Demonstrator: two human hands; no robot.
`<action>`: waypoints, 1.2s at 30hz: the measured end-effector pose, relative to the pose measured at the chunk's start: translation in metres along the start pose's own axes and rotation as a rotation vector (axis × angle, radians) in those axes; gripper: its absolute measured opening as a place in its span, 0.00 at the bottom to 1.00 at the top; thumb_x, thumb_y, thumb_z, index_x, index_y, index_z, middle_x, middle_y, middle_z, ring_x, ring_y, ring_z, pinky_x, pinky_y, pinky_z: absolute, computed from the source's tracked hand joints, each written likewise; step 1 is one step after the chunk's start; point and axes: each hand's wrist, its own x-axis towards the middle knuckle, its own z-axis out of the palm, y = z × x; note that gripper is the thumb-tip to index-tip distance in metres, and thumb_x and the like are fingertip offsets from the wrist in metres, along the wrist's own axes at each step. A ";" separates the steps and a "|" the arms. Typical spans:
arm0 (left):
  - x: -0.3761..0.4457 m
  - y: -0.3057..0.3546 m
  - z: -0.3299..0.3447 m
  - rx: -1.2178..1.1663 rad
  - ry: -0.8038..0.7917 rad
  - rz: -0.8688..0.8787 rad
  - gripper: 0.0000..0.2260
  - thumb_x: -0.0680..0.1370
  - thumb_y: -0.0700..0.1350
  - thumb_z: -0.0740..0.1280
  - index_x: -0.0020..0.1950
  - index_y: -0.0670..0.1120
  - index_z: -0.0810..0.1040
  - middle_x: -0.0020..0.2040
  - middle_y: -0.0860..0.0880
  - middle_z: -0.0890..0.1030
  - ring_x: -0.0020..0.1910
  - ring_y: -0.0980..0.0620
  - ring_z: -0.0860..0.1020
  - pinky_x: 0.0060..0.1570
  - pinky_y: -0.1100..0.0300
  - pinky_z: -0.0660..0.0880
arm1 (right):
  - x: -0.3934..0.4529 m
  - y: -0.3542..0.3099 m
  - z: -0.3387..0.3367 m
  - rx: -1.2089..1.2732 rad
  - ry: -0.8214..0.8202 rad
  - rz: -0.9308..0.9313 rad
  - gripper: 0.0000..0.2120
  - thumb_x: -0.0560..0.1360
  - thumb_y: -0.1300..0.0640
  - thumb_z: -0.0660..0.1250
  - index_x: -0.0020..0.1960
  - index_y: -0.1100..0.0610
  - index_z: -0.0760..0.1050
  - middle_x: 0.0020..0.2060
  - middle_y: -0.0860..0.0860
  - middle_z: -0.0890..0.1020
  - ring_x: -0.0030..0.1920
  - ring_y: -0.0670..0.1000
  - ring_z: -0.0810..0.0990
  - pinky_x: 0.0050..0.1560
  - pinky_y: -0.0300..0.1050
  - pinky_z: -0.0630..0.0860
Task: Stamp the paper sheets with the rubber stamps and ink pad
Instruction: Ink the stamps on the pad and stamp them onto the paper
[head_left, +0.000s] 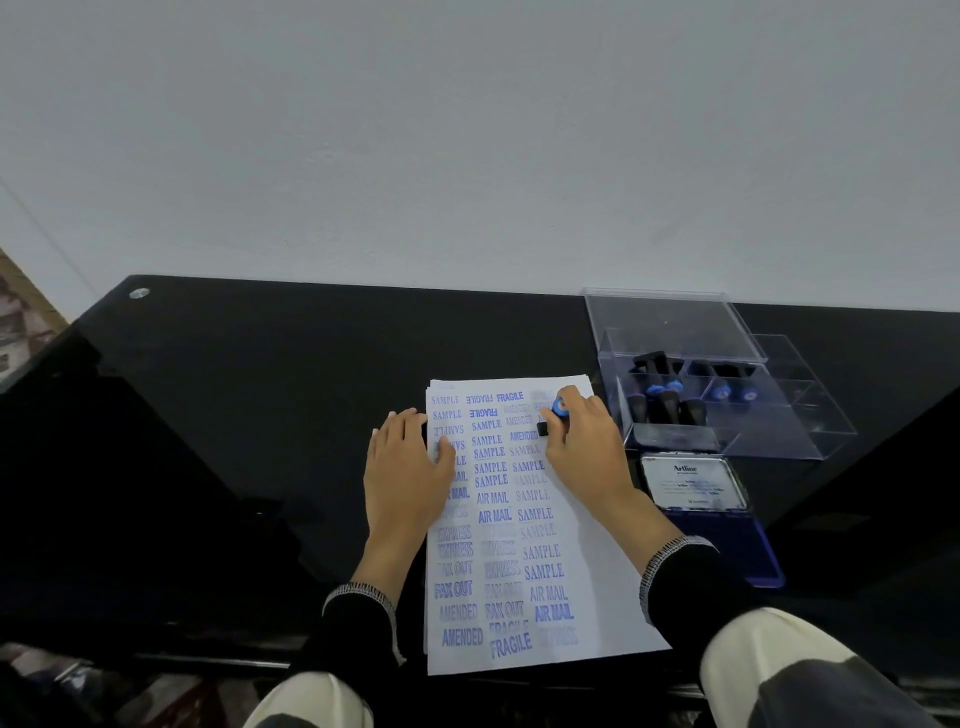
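Rt hand (584, 436) clamped on rubber stamp (555, 414) at far-right corner of paper sheets (587, 597) — long axis tilted. Lt hand (410, 462) flat, pinning sheets' left edge. Ink pad (727, 540) just right of sheets — rt hand nearer.

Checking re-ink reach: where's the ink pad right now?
In the head view the ink pad lies open on the black table, right of the paper sheets, just nearer the person than the clear stamp box and beside the right forearm.
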 end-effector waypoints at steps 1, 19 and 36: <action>0.000 0.000 0.000 -0.001 -0.002 -0.001 0.20 0.81 0.53 0.61 0.71 0.46 0.70 0.73 0.49 0.69 0.75 0.50 0.62 0.75 0.54 0.54 | 0.002 0.000 -0.001 0.001 -0.011 0.001 0.05 0.79 0.59 0.62 0.48 0.61 0.70 0.38 0.53 0.73 0.40 0.53 0.71 0.37 0.48 0.73; 0.001 -0.001 0.001 0.007 0.003 0.004 0.21 0.81 0.53 0.61 0.70 0.46 0.70 0.72 0.49 0.70 0.75 0.50 0.63 0.75 0.54 0.54 | 0.004 0.001 0.000 0.046 -0.033 0.023 0.04 0.79 0.59 0.62 0.48 0.60 0.69 0.38 0.52 0.72 0.38 0.52 0.71 0.34 0.44 0.71; 0.000 0.000 0.000 -0.004 0.018 0.026 0.18 0.81 0.52 0.61 0.68 0.46 0.72 0.71 0.48 0.71 0.74 0.49 0.64 0.74 0.54 0.54 | 0.014 0.000 -0.001 -0.005 -0.096 0.033 0.05 0.79 0.58 0.61 0.51 0.61 0.69 0.39 0.54 0.72 0.40 0.54 0.72 0.38 0.45 0.68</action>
